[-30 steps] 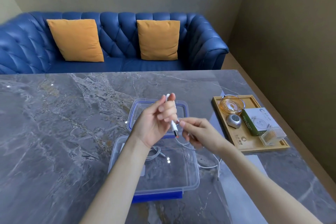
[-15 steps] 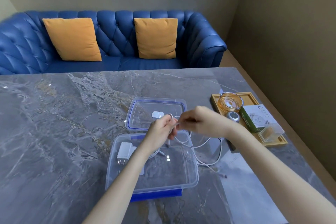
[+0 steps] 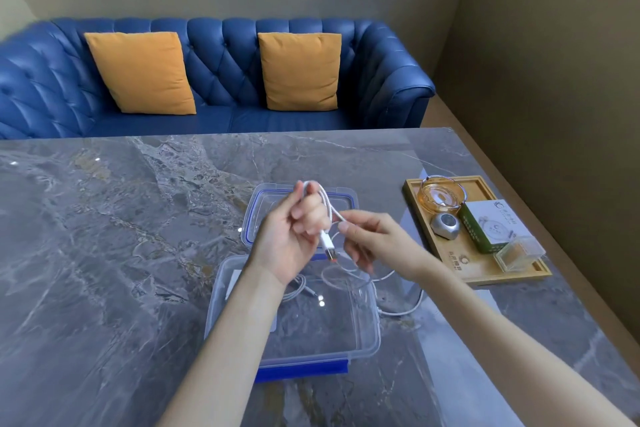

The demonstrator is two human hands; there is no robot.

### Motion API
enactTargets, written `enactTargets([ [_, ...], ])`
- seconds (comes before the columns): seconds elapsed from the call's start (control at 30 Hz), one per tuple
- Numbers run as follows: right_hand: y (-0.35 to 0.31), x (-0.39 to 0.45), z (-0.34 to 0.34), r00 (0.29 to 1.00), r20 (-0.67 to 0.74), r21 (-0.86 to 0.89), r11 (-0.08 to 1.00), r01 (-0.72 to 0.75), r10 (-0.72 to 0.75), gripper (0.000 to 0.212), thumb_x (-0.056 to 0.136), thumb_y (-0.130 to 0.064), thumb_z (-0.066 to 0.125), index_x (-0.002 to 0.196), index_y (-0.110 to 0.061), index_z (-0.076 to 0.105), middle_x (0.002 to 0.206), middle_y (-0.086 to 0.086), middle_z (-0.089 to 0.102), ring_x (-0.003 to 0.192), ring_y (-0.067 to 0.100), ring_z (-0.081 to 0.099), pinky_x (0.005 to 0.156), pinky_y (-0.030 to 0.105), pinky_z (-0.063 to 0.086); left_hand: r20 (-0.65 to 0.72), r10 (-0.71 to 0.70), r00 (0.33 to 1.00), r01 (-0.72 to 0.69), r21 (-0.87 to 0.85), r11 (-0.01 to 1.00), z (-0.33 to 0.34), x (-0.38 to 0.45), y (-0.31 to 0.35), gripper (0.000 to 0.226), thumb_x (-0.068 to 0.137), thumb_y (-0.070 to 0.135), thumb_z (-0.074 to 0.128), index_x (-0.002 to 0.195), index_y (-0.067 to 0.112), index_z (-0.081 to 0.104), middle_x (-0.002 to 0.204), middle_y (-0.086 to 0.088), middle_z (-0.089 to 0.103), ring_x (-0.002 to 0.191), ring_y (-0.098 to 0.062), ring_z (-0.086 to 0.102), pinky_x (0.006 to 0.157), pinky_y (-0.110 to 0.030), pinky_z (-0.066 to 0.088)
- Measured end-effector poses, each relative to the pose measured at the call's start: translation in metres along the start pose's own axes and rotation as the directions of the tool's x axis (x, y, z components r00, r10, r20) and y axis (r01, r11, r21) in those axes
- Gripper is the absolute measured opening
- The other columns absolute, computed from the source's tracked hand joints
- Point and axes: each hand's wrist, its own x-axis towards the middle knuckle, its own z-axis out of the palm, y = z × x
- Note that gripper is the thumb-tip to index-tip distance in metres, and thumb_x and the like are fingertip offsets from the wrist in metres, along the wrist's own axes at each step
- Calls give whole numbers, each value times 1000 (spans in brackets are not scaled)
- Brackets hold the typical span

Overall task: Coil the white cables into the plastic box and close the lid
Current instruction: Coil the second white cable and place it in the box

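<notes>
A clear plastic box (image 3: 363, 340) with a blue front clip stands open on the marble table. Its clear lid (image 3: 341, 196) with a blue rim lies flat just behind it. Above the box, my left hand (image 3: 287, 239) grips a loop of white cable (image 3: 327, 204), whose plug end with an orange tip hangs down beside the palm. My right hand (image 3: 370, 241) pinches the same cable just right of the loop. The cable's slack trails down over the box's right wall onto the table. Another white cable lies inside the box, partly hidden by my left wrist.
A wooden tray (image 3: 485, 270) at the right holds an amber glass dish (image 3: 440, 196), a silver gadget (image 3: 446, 225), a green-and-white carton (image 3: 491, 225) and a small clear box (image 3: 519, 253). A blue sofa (image 3: 221, 80) with two orange cushions stands behind the table.
Both hands have risen from just over the box. A loop of cable now arches over my left fingers, and my right hand has drawn slightly apart to the right.
</notes>
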Motion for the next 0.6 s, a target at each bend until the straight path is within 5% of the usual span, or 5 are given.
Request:
enactTargets([
  [0.1,6,-7,12,987,115,-10,994,-109,109,23,98,-22,39,100,-22,62,47,3,46,31,11,40,36,17,34,-114,93,989,-98,-41,994,-13,17,8,28,94,21,33,78,10,53,41,6,39,32,-5,34,38,-12,34],
  [0.27,-7,-14,21,933,239,-293,936,-194,268,29,97,-24,40,114,-7,56,52,3,46,40,15,38,45,22,35,-297,271,916,-175,313,934,-39,35,-2,34,100,17,26,84,5,53,41,9,43,35,-2,34,40,-13,33],
  [0.33,-17,-17,22,931,245,-378,911,-164,269,28,95,-23,45,109,-5,60,53,1,42,44,15,36,44,19,35,-277,332,902,-128,563,817,-51,35,-8,33,100,15,25,83,8,53,44,8,45,37,-2,35,43,-15,32],
  [0.47,-42,-13,9,984,173,-573,817,64,44,19,91,-24,54,85,-15,70,49,-7,42,45,8,34,45,12,30,-140,257,956,58,950,305,-63,20,-17,29,98,16,33,78,20,54,58,2,49,40,0,41,50,-19,37],
  [0.6,-52,-2,-13,990,53,-683,718,133,-133,18,84,-25,64,73,-13,69,50,-5,45,48,8,37,48,12,32,-176,26,984,160,938,308,-57,-1,-21,37,99,19,32,70,14,55,47,4,50,38,-5,40,46,-20,36],
])
